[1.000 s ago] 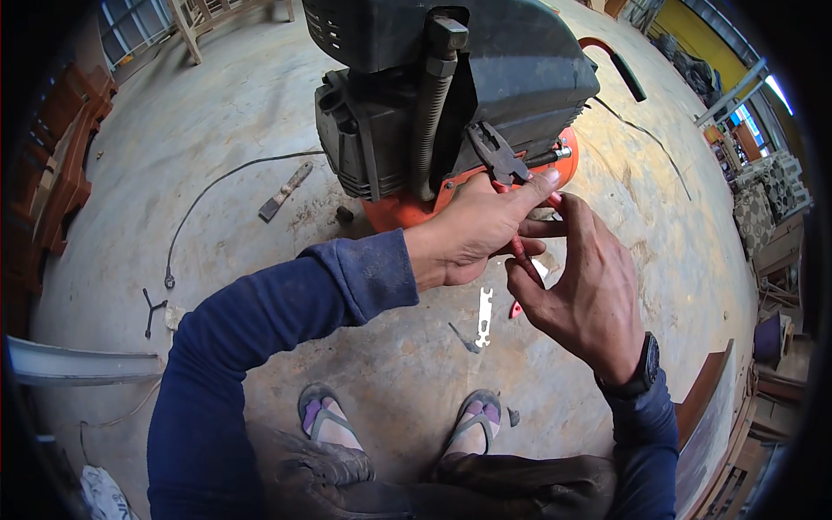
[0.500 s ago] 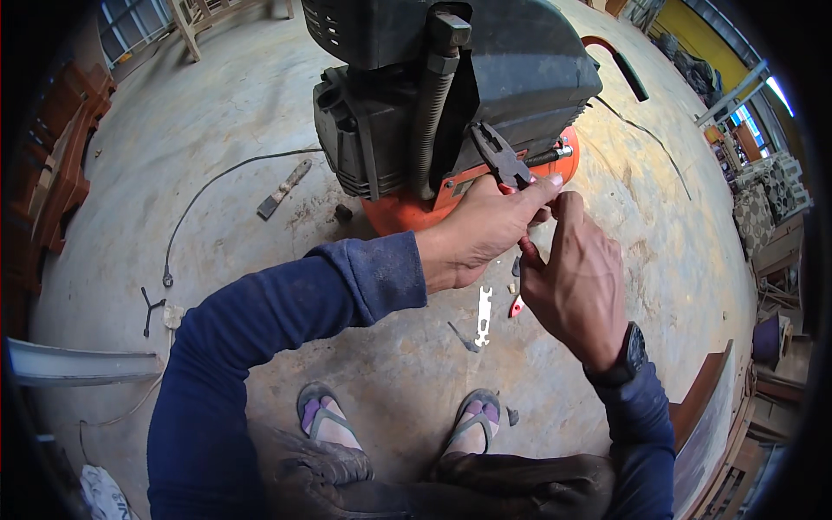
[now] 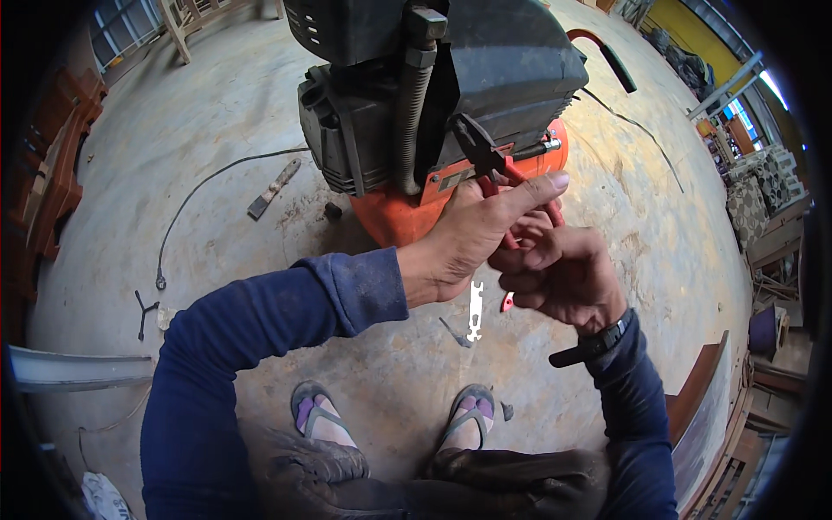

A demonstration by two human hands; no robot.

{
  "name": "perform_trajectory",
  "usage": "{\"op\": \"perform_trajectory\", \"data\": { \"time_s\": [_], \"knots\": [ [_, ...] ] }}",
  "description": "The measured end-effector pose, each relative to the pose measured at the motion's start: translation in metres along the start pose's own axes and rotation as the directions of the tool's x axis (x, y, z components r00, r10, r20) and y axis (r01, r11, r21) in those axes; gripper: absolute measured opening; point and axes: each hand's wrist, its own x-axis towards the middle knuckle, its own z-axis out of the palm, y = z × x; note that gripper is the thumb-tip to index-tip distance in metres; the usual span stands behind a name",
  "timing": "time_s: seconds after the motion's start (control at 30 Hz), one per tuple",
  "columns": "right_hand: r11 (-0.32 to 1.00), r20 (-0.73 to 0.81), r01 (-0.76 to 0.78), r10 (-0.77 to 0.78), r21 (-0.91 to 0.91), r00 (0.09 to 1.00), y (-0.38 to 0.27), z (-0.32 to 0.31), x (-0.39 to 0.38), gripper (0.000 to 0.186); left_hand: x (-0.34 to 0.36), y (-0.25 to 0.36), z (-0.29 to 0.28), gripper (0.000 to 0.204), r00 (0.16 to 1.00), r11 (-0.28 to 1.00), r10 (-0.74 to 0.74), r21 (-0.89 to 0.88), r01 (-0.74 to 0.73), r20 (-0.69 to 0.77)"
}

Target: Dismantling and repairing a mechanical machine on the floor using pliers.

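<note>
Combination pliers (image 3: 479, 149) with a dark head and red handles are in my hands, their jaws pointing up and left at the front of an air compressor. My left hand (image 3: 468, 232) is closed round the handles just below the pivot, thumb laid across them. Below and right of it, my right hand (image 3: 568, 273) has its fingers curled at the handles' lower ends, partly hidden behind my left hand. Close behind the pliers stand the compressor's black housing (image 3: 511, 74), its ribbed metal pipe (image 3: 412, 121) and its orange tank (image 3: 381, 217).
On the concrete floor lie a flat silver multi-wrench (image 3: 475, 314), a small red piece (image 3: 507, 302), a worn scraper (image 3: 274, 189) and a branched dark tool (image 3: 146, 316). A black cable (image 3: 195, 192) curves out to the left. Wooden furniture (image 3: 74, 178) lines the left side.
The pliers' handles have spread apart and show more between my hands. My right hand has turned, its curled fingers now facing up. The view has shifted slightly.
</note>
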Motion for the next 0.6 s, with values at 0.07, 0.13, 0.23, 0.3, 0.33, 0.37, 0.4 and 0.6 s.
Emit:
{"op": "perform_trajectory", "data": {
  "time_s": [0.07,0.13,0.23,0.3,0.33,0.37,0.4,0.6],
  "knots": [
    [0.977,-0.063,0.084,-0.098,-0.194,0.993,-0.001,0.004,-0.003,0.040,0.000,0.000,0.002,0.045,1.000,1.000,-0.006,-0.013,0.006,-0.005],
    [0.913,-0.101,0.154,-0.206,-0.378,0.973,0.001,0.011,-0.003,0.040,-0.001,0.002,0.000,0.035,1.000,1.000,0.002,-0.019,-0.003,-0.024],
    [0.746,-0.117,0.219,-0.370,-0.629,0.922,0.005,0.022,-0.002,0.041,-0.004,-0.002,-0.004,0.032,0.999,0.997,-0.034,-0.070,0.033,-0.017],
    [0.593,-0.105,0.225,-0.469,-0.773,0.877,0.006,0.030,-0.005,0.042,-0.006,-0.005,-0.005,0.030,0.993,0.978,-0.112,-0.173,0.116,0.033],
    [0.594,-0.103,0.225,-0.467,-0.772,0.878,0.006,0.036,-0.006,0.042,-0.006,-0.005,-0.005,0.030,0.993,0.978,-0.113,-0.175,0.117,0.030],
    [0.480,-0.131,0.159,-0.517,-0.863,0.846,0.006,0.042,-0.009,0.047,-0.006,-0.004,-0.006,0.030,0.990,0.969,-0.130,-0.204,0.139,0.057],
    [0.357,-0.149,0.080,-0.569,-0.931,0.809,0.005,0.049,-0.012,0.051,-0.006,-0.004,-0.007,0.030,0.986,0.959,-0.146,-0.232,0.162,0.084],
    [0.167,-0.169,-0.070,-0.699,-0.983,0.695,-0.011,0.056,-0.017,0.062,-0.006,0.006,-0.004,0.031,0.993,0.988,-0.023,-0.147,0.040,0.117]
  ]
}}
